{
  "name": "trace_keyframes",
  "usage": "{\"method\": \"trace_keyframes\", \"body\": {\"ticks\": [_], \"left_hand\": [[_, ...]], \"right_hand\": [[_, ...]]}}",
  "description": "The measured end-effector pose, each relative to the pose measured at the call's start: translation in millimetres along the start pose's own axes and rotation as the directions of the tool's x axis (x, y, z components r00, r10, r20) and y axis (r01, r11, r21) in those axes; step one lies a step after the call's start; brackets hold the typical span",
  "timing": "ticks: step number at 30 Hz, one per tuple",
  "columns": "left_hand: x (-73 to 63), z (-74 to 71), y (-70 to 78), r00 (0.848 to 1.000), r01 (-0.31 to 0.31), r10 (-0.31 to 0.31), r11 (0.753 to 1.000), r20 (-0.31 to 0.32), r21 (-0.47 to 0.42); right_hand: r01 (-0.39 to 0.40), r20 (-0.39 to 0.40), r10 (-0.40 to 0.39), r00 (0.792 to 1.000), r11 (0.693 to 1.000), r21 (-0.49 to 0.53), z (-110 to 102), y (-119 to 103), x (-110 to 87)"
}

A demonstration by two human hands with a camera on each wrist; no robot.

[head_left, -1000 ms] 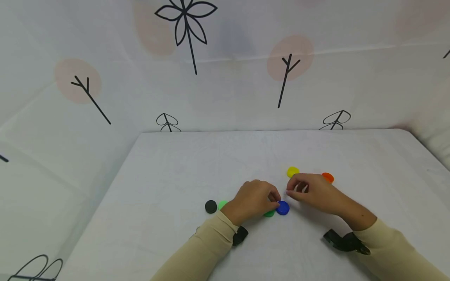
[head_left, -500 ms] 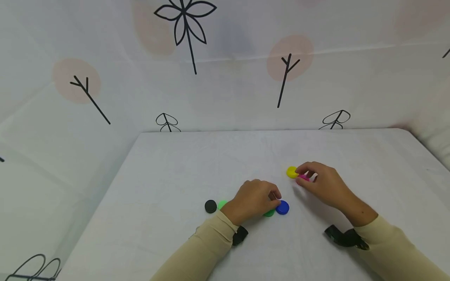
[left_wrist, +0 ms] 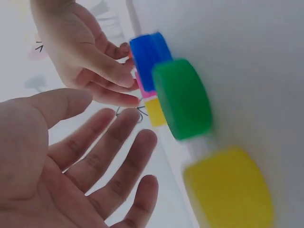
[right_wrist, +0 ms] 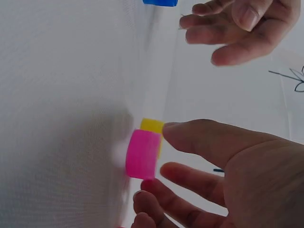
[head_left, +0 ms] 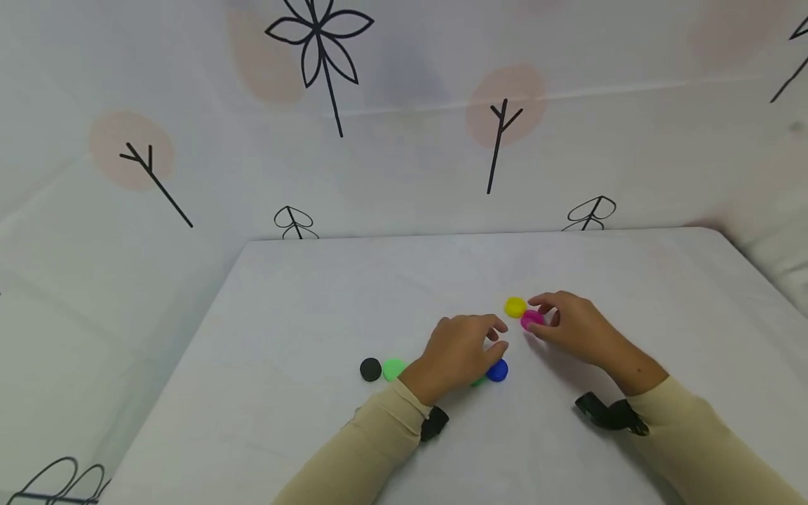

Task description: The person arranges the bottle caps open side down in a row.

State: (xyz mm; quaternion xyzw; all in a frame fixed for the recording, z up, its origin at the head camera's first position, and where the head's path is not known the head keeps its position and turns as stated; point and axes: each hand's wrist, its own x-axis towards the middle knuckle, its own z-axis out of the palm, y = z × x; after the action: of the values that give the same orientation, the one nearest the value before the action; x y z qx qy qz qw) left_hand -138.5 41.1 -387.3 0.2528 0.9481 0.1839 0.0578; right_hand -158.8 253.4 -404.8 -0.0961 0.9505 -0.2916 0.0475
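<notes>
Left hand (head_left: 456, 352) spread; right hand (head_left: 576, 331), loosely parted, beside magenta disc (head_left: 532, 319) on bench (head_left: 315, 301). Disc likely light, stiff, slippery, hard to break; best pinched across opposite edges.

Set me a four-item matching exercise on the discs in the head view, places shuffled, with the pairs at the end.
Things
1. black disc
2. light green disc
3. blue disc
4. pink disc

Places
A. by the thumb of the right hand
B. between the leftmost disc and the left hand
C. just right of the partly hidden dark green disc
D. farthest left of the discs in view

Pairs: 1-D, 2-B, 3-C, 4-A
</notes>
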Motion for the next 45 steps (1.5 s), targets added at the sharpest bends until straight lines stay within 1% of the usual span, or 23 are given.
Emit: {"method": "trace_keyframes", "body": {"ticks": [4,8,12,15,19,25,28,34,40,45], "left_hand": [[8.3,0.4,11.8,1.0,0.021,-0.022,1.0,0.008,0.015],[15.8,2.4,22.1,0.999,0.046,-0.046,0.998,0.006,0.053],[20.9,7.6,27.6,0.997,0.075,-0.077,0.995,0.023,0.068],[23.0,12.3,29.8,0.995,0.082,-0.085,0.994,0.047,0.067],[22.3,15.7,26.8,0.994,0.083,-0.087,0.995,0.07,0.062],[21.3,17.3,24.1,0.989,0.113,-0.115,0.993,0.096,0.027],[21.6,17.6,22.4,0.988,0.116,-0.117,0.993,0.103,0.023],[25.3,16.0,20.5,0.991,0.098,-0.101,0.995,0.091,0.03],[25.8,16.5,23.0,0.989,0.114,-0.118,0.992,0.088,0.05],[23.6,20.1,23.3,0.989,0.122,-0.127,0.99,0.074,0.068]], "right_hand": [[-0.014,0.047,0.013,0.999,1.0,0.011,0,1,1.6],[-0.02,0.078,0.017,0.997,0.999,0.033,0,2,1.3],[-0.009,0.083,0.005,0.997,0.999,0.04,0,3,-0.6],[-0.004,0.088,0.001,0.996,0.999,0.039,-1,5,-3.1],[0.0,0.099,-0.005,0.995,0.999,0.049,1,3,-3.6],[0.0,0.113,-0.007,0.994,0.998,0.06,2,3,-4.4],[0.01,0.117,-0.018,0.993,0.998,0.063,4,2,-4.0],[0.033,0.095,-0.038,0.995,0.998,0.056,3,1,-1.6],[0.027,0.098,-0.034,0.995,0.997,0.076,2,1,-3.0],[0.031,0.092,-0.04,0.995,0.995,0.095,6,4,-5.3]]}}
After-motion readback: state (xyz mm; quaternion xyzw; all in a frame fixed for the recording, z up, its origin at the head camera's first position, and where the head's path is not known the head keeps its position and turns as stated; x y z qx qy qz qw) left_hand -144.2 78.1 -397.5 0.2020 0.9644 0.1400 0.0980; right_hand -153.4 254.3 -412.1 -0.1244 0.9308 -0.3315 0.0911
